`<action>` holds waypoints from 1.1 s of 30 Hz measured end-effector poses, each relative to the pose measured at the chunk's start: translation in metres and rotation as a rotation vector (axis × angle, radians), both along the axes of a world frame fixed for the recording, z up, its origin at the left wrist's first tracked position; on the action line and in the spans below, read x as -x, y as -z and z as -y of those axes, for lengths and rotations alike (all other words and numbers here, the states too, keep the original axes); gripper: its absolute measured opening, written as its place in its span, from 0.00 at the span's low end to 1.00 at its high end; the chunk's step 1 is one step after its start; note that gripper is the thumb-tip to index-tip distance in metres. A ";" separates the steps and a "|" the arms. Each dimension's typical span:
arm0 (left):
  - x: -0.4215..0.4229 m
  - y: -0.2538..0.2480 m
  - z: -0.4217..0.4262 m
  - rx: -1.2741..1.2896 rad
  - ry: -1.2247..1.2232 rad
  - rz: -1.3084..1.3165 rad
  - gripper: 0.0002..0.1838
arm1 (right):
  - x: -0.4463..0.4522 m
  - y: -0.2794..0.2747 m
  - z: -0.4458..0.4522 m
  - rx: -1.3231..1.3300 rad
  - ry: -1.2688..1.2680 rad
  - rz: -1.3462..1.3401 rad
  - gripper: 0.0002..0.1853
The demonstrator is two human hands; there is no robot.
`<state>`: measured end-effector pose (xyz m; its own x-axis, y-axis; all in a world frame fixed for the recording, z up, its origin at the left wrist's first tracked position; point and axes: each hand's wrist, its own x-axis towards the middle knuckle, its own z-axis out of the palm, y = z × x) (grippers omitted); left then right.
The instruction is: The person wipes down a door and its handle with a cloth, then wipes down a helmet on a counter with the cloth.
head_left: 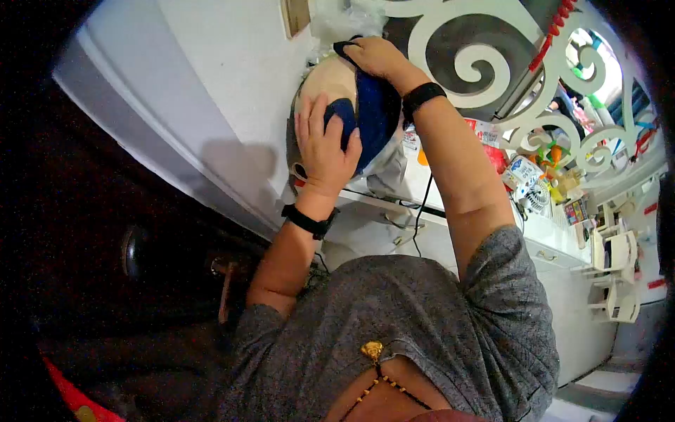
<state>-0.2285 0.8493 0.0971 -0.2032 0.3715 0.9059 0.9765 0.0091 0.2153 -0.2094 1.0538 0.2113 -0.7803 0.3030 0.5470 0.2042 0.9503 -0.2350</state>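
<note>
A rounded fabric item, beige on one side and navy blue on the other, stands against the white wall; its exact kind is unclear. My left hand lies over its near face. A patch of navy-blue cloth shows between the thumb and fingers of that hand, pinched there. Higher up, my right hand has its fingers closed on the item's dark top edge. Both wrists carry black bands. The item's far side is hidden.
Clear plastic wrapping sits behind the item. A white scrollwork panel rises at the right. A small white fan and assorted packets stand on the white counter, with a black cable hanging down its front. White chairs stand farther right.
</note>
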 end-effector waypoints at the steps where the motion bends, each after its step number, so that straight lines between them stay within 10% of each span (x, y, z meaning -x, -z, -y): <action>1: -0.002 0.001 0.000 -0.015 -0.008 0.006 0.18 | 0.002 0.001 -0.005 -0.015 -0.008 0.006 0.23; 9: -0.018 0.009 0.018 -0.062 -0.034 0.096 0.16 | -0.029 -0.011 0.083 -0.312 -0.542 0.216 0.16; 16: -0.011 0.001 0.001 -0.086 -0.031 0.146 0.13 | 0.085 -0.029 0.001 -0.191 -0.280 0.761 0.19; 19: -0.009 0.004 0.000 -0.112 -0.016 0.152 0.13 | 0.110 -0.014 -0.052 -0.360 -0.623 0.748 0.20; 33: -0.020 0.005 -0.003 -0.086 -0.179 0.190 0.15 | 0.010 -0.032 -0.004 -0.148 0.011 0.506 0.27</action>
